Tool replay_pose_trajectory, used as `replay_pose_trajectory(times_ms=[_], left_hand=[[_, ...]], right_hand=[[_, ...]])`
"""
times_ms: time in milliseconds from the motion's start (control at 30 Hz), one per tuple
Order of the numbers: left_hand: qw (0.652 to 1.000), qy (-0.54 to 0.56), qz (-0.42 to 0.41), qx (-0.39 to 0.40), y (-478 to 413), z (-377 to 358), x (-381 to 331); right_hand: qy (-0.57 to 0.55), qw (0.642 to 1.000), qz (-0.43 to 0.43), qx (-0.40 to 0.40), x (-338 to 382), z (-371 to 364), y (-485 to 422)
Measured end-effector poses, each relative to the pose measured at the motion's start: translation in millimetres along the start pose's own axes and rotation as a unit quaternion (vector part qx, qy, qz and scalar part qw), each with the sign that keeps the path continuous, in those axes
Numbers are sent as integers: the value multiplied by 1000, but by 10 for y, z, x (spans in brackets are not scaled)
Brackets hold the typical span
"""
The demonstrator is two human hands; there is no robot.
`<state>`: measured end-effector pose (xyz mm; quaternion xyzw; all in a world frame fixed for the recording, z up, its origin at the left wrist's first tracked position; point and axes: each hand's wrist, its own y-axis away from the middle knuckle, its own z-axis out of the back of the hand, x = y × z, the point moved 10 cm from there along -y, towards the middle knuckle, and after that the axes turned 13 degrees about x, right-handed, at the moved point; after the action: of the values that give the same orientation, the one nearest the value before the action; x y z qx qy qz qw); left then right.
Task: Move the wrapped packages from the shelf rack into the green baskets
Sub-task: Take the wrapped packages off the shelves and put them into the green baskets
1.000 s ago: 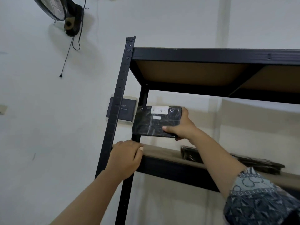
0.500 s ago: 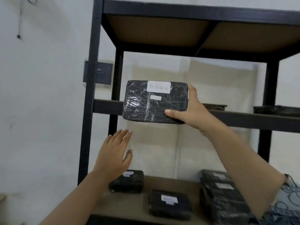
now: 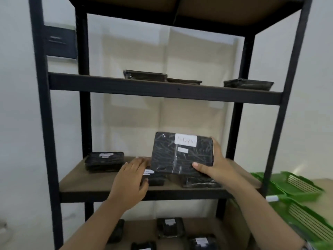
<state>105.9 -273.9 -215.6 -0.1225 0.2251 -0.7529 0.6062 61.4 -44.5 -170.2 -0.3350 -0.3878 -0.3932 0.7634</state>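
My right hand (image 3: 214,166) grips a black film-wrapped package (image 3: 180,153) with a white label by its right edge, held upright in front of the middle shelf (image 3: 100,179) of the black rack. My left hand (image 3: 130,181) hovers open, fingers spread, over the shelf's front, just left of the held package and above another labelled package (image 3: 155,177). More wrapped packages lie on the shelf at the left (image 3: 104,161), under my right hand (image 3: 200,182), on the upper shelf (image 3: 145,75) and on the bottom shelf (image 3: 170,227). Green baskets (image 3: 297,184) stand at the right.
The rack's black posts (image 3: 45,123) and crossbars (image 3: 162,89) frame the shelves. A white wall lies behind, with a dark box (image 3: 60,43) mounted at upper left. A second green basket (image 3: 310,222) sits nearer, on a tan surface at lower right.
The view has dropped down the rack. My right hand has lowered the package from the upper shelf level to the middle shelf. My left hand has left the post and moved toward the shelf.
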Motion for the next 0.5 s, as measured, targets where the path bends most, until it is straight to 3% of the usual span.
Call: replay_pose_trajectory(times_ms=[500], left_hand=[[993, 95, 0, 74, -44, -1356, -2406]], right_hand=[[-83, 987, -137, -6, -2189, 1569, 1481]])
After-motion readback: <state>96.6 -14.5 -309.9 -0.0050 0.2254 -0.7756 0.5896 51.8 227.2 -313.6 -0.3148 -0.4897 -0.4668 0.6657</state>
